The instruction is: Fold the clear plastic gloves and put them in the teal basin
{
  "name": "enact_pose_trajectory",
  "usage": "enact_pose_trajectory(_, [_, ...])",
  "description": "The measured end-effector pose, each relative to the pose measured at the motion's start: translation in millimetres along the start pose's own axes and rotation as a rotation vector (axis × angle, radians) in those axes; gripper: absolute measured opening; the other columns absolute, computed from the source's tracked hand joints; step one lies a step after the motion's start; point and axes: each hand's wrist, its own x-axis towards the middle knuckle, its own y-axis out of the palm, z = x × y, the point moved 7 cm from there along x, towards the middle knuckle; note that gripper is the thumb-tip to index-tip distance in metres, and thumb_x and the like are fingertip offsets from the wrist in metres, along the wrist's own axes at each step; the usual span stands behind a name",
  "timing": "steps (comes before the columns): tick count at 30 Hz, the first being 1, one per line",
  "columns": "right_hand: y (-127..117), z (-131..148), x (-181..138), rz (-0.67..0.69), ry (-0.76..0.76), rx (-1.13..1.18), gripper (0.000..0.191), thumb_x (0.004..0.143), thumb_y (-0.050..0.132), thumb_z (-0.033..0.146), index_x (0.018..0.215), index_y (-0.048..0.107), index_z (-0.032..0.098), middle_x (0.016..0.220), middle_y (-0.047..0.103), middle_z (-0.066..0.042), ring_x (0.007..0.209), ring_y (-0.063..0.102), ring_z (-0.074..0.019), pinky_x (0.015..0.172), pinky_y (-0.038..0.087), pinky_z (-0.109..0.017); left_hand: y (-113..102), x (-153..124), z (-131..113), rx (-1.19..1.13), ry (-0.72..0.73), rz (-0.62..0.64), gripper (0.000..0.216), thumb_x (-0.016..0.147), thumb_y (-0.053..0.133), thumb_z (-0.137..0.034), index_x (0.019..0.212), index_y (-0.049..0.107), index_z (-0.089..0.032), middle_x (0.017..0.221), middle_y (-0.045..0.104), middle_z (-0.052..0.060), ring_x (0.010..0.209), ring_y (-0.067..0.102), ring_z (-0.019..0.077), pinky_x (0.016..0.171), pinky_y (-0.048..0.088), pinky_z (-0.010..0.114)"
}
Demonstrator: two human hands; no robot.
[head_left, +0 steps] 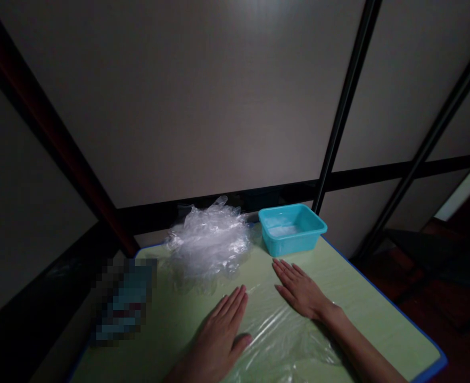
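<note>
My left hand (223, 336) lies open on the green table, fingers stretched forward and thumb apart, at the left edge of a clear plastic sheet (277, 340). Opposite it, my right hand (299, 290) is open and flat, its fingers pointing at the blue basin. The thin sheet spreads wrinkled between my hands and under my right forearm; whether it is a bag or a single layer I cannot tell. Beyond my left hand sits a heap of clear, crinkled disposable plastic gloves (211, 239), some with finger-shaped ends. The turquoise basin (294, 244) holds something whitish at its bottom.
The light green table (358, 298) has a blue edge and stands against pale sliding panels (227, 106) with dark frames. A pixelated bluish item (126, 300) lies at the table's left side. Dark furniture (438, 255) stands on the reddish floor at the right.
</note>
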Motion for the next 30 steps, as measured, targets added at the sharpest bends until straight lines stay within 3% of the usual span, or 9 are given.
enact_pose_trajectory(5, [2.6,-5.1,-0.4,0.026,0.027,0.001,0.054,0.090,0.026,0.039,0.137,0.021,0.013,0.141,0.020,-0.008,0.130,0.018,-0.0207,0.105,0.018,-0.043,-2.3,-9.1,6.0,0.057,-0.059,0.004,0.070,0.080,0.050,-0.030,0.138,0.012,-0.019,0.144,0.013,0.005,0.130,0.017,0.0209,0.105,0.024,0.037])
enact_pose_trajectory(10, [-2.5,-17.0,-1.6,0.013,0.050,0.158,0.054,0.090,0.026,0.041,0.135,0.027,0.012,0.140,0.024,-0.011,0.129,0.022,-0.0208,0.105,0.018,-0.043,-0.3,-8.6,5.3,0.085,-0.049,0.031,0.072,0.081,0.048,-0.037,0.138,0.010,-0.018,0.144,0.012,0.006,0.131,0.014,0.0220,0.106,0.022,0.038])
enact_pose_trajectory(15, [-26.9,-26.6,-8.3,-0.022,0.074,0.226,0.054,0.091,0.021,0.041,0.135,0.027,0.009,0.138,0.032,-0.012,0.125,0.031,-0.0181,0.104,0.026,-0.036,1.4,-8.0,8.9,0.094,-0.057,0.021,0.078,0.077,0.051,-0.039,0.138,0.009,-0.015,0.144,0.011,0.009,0.131,0.012,0.0242,0.105,0.021,0.040])
enact_pose_trajectory(20, [-47.6,-14.9,-38.9,-0.048,0.123,0.274,0.053,0.091,0.024,0.042,0.137,0.023,0.014,0.139,0.029,-0.008,0.126,0.030,-0.0190,0.105,0.024,-0.038,-15.7,-3.2,5.2,0.048,-0.055,-0.017,0.076,0.078,0.051,-0.037,0.138,0.008,-0.016,0.145,0.006,0.009,0.131,0.008,0.0258,0.105,0.020,0.043])
enact_pose_trajectory(24, [-35.7,5.5,-61.1,-0.004,0.082,0.159,0.053,0.091,0.026,0.039,0.137,0.020,0.013,0.142,0.019,-0.007,0.130,0.019,-0.0191,0.106,0.020,-0.037,-22.3,20.0,-23.6,-0.038,-0.024,0.051,0.069,0.085,0.041,-0.040,0.138,0.006,-0.015,0.145,0.003,0.008,0.131,0.006,0.0221,0.106,0.018,0.040])
enact_pose_trajectory(30, [-10.7,8.5,-69.3,-0.030,0.071,-0.066,0.053,0.091,0.027,0.037,0.137,0.016,0.013,0.142,0.014,-0.009,0.130,0.014,-0.0215,0.105,0.020,-0.042,1.2,68.9,-83.6,-0.076,0.151,0.160,0.071,0.084,0.041,-0.042,0.137,0.012,-0.004,0.144,0.006,0.013,0.131,0.002,0.0205,0.108,0.013,0.034])
